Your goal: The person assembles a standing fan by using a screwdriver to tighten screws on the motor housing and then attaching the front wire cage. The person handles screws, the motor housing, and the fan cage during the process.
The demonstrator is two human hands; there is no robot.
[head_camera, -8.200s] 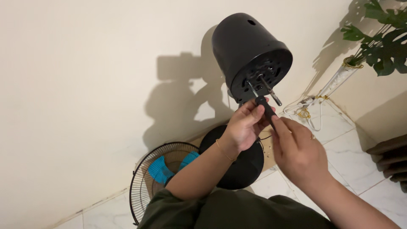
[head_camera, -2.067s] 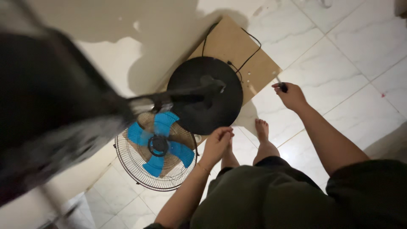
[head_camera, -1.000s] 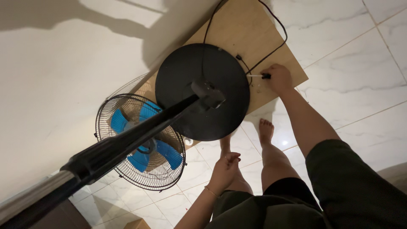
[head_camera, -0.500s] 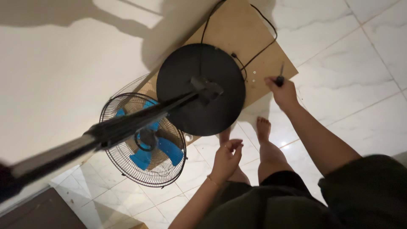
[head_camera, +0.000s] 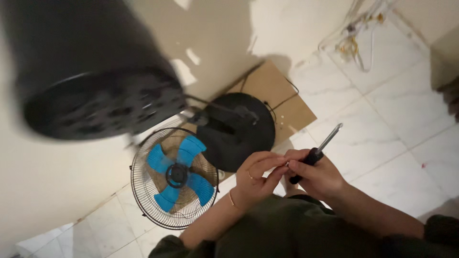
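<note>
My right hand grips a black-handled screwdriver, its metal shaft pointing up and to the right. My left hand is right beside it, fingertips pinched against the right hand's fingertips; anything small held between them is too small to see. The black fan motor housing looms blurred at the upper left, close to the camera. Below it on the floor are the round black fan base and a wire fan guard with blue blades.
A brown board lies under the base, with a black cord and small screws on it. White cables trail along the wall at the upper right. White marble tiles cover the floor.
My right hand lifted the screwdriver off the board and came up to meet my left hand. The view tilted up, bringing the motor housing in.
</note>
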